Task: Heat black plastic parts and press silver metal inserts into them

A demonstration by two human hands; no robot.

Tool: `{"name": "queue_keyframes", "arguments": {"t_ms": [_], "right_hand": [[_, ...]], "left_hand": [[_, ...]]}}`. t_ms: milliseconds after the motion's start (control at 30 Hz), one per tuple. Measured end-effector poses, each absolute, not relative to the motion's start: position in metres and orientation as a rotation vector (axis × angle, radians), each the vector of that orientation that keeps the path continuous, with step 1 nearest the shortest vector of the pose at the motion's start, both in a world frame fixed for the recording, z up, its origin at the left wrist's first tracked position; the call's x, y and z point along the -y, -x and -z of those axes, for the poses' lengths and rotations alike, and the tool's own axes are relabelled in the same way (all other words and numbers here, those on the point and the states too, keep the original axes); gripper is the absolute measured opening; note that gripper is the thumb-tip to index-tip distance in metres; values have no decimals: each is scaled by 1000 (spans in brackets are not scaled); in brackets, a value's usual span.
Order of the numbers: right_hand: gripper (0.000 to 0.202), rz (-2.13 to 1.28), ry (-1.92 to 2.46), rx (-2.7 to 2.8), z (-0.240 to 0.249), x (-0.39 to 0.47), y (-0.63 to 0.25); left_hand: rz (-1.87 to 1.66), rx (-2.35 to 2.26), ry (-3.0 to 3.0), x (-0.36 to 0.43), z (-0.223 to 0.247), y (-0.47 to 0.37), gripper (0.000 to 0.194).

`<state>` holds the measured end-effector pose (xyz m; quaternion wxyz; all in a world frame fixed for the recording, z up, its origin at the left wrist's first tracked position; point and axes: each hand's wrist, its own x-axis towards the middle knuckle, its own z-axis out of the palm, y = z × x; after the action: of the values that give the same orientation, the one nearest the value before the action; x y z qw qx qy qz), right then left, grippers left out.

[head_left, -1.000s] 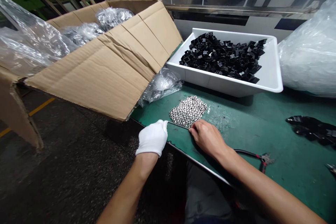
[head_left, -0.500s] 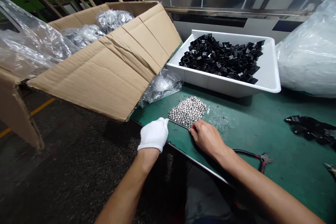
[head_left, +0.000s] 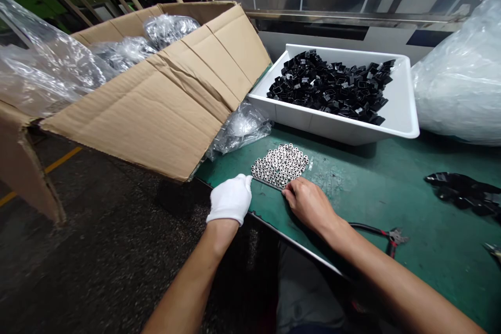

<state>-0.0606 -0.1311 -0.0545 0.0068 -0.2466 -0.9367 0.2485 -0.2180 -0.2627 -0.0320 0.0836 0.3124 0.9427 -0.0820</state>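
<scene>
A thin dark strip (head_left: pixel 267 182) lies along the near edge of a flat patch of small silvery rings (head_left: pixel 279 165) on the green tabletop (head_left: pixel 368 182). My left hand (head_left: pixel 230 198), in a white glove, pinches the strip's left end at the table edge. Bare and with its fingers closed, my right hand (head_left: pixel 307 201) grips the right end, its fingertips beside the nearest rings. The rings sit close together in a single-looking layer between and beyond my hands.
Behind the rings stands a white bin (head_left: pixel 332 126) of black plastic parts (head_left: pixel 332 86). A cardboard box (head_left: pixel 156 109) with clear plastic bags leans in from the left. Red-and-black cutters (head_left: pixel 393 237) lie right of my right forearm. More black parts (head_left: pixel 465 190) and a large wrapped bundle (head_left: pixel 462 73) are farther right.
Both hands and the strip have shifted very slightly to the right. The grips look the same.
</scene>
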Motion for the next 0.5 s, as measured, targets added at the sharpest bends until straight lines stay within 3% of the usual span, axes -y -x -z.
{"name": "queue_keyframes", "arguments": {"t_ms": [500], "right_hand": [[18, -654, 614, 3069, 45, 103, 30]], "left_hand": [[130, -2675, -908, 281, 26, 166, 48]]}}
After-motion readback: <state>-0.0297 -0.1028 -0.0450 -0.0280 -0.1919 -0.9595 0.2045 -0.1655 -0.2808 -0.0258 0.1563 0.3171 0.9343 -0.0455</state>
